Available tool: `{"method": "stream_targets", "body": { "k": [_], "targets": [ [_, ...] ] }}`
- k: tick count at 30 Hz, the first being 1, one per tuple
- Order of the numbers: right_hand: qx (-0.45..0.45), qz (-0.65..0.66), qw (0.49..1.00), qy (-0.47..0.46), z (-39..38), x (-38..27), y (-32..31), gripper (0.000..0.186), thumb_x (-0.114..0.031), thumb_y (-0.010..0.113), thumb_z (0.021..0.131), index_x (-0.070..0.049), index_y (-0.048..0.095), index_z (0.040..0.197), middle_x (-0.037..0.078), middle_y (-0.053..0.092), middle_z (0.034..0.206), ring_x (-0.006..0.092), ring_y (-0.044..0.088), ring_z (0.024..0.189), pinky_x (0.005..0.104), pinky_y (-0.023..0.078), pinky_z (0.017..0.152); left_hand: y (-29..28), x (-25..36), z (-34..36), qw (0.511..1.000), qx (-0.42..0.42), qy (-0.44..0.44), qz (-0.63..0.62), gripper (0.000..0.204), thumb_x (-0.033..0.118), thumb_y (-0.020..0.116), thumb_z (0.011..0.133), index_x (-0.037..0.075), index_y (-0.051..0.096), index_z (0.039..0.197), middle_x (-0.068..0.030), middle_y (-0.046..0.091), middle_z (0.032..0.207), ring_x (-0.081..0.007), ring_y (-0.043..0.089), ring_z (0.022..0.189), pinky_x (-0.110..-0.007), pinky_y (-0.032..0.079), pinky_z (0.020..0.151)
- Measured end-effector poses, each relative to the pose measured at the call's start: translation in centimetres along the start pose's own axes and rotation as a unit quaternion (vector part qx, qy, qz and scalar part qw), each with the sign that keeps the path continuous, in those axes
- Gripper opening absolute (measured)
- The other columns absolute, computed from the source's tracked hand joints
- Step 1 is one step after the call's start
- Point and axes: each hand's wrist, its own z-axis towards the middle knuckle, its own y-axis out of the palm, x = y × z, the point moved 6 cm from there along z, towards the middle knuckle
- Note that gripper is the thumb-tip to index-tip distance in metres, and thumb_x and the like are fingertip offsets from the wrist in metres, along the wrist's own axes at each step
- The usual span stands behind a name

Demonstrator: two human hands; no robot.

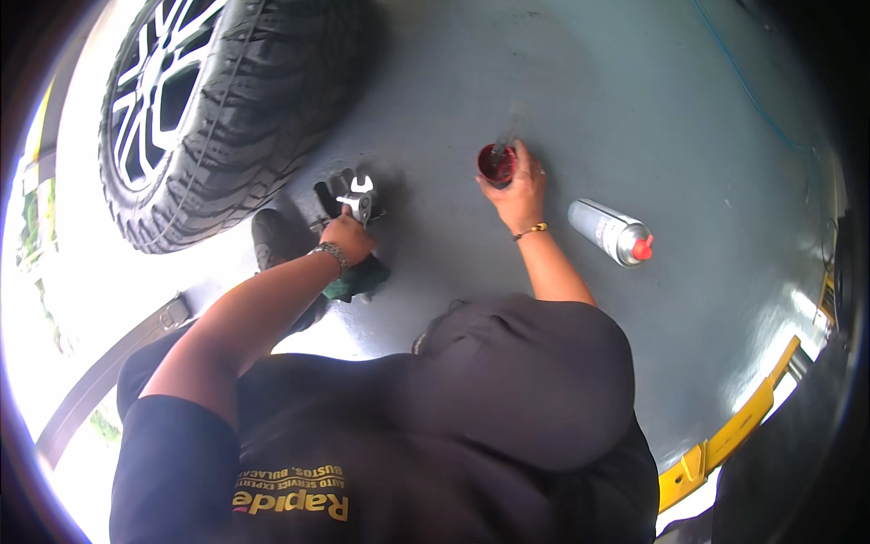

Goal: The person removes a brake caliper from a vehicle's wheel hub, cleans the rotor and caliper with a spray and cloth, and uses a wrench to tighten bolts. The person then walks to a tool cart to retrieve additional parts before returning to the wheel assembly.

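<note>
My left hand (348,239) is closed around metal tools. The open jaw of a wrench (362,185) sticks out beyond the fingers, along with what looks like a ratchet head (361,210). Dark objects (328,194) lie against these tools; their kind is unclear. Below the hand is a dark green cloth-like thing (357,279), partly covered by the wrist. Over the grey floor, my right hand (520,189) curls its fingers round a small red cup (495,167). Something thin and greyish shows at the cup's mouth, too blurred to name.
A silver spray can (605,230) with a red nozzle lies on its side, right of my right forearm. A large tyre on a spoked wheel (245,118) stands at the upper left. Yellow metal bars (734,428) edge the lower right; a thin blue line (739,72) crosses the upper right.
</note>
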Motion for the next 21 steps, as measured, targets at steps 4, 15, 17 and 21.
{"method": "stream_targets", "body": {
  "k": [4, 15, 17, 21],
  "targets": [
    [0.048, 0.027, 0.996, -0.069, -1.2, -2.6, -3.3, 0.088, -0.027, 0.093, 0.064, 0.000, 0.048, 0.135, 0.018, 0.061, 0.120, 0.0362, 0.057, 0.112, 0.0489, 0.047, 0.096, -0.4, 0.7, 0.9, 1.000, 0.011, -0.016, -0.005, 0.069, 0.029, 0.068, 0.083, -0.007, 0.042, 0.136, -0.0266, 0.069, 0.112, -0.0397, 0.067, 0.110, -0.045, 0.054, 0.095],
    [-0.007, 0.133, 0.990, 0.053, -12.3, -2.1, -11.4, 0.084, -0.025, 0.094, 0.065, -0.002, 0.049, 0.131, 0.018, 0.065, 0.123, 0.0335, 0.067, 0.108, 0.0419, 0.056, 0.092, 0.4, -1.3, 1.1, 0.885, -0.279, 0.074, -0.365, 0.034, 0.019, 0.072, 0.087, 0.003, 0.068, 0.116, -0.0159, 0.073, 0.104, -0.0289, 0.072, 0.097, -0.041, 0.056, 0.089],
    [-0.029, 0.142, 0.989, 0.040, -10.6, -4.1, -12.0, 0.081, -0.028, 0.093, 0.066, -0.004, 0.050, 0.131, 0.016, 0.066, 0.123, 0.0327, 0.067, 0.109, 0.0420, 0.055, 0.093, -1.5, 2.8, -1.6, 0.804, -0.370, 0.012, -0.466, 0.030, 0.011, 0.068, 0.091, 0.002, 0.067, 0.118, -0.0160, 0.073, 0.107, -0.0287, 0.072, 0.099, -0.041, 0.055, 0.093],
    [-0.102, 0.129, 0.984, -0.063, -4.8, -8.5, -13.2, 0.079, -0.029, 0.095, 0.064, -0.004, 0.054, 0.127, 0.013, 0.068, 0.124, 0.0311, 0.066, 0.111, 0.0403, 0.053, 0.095, -3.1, 8.5, -3.2, 0.674, -0.505, -0.001, -0.539, 0.028, 0.004, 0.065, 0.092, -0.004, 0.065, 0.119, -0.0173, 0.072, 0.114, -0.0270, 0.071, 0.104, -0.038, 0.055, 0.097]
  ]
}}
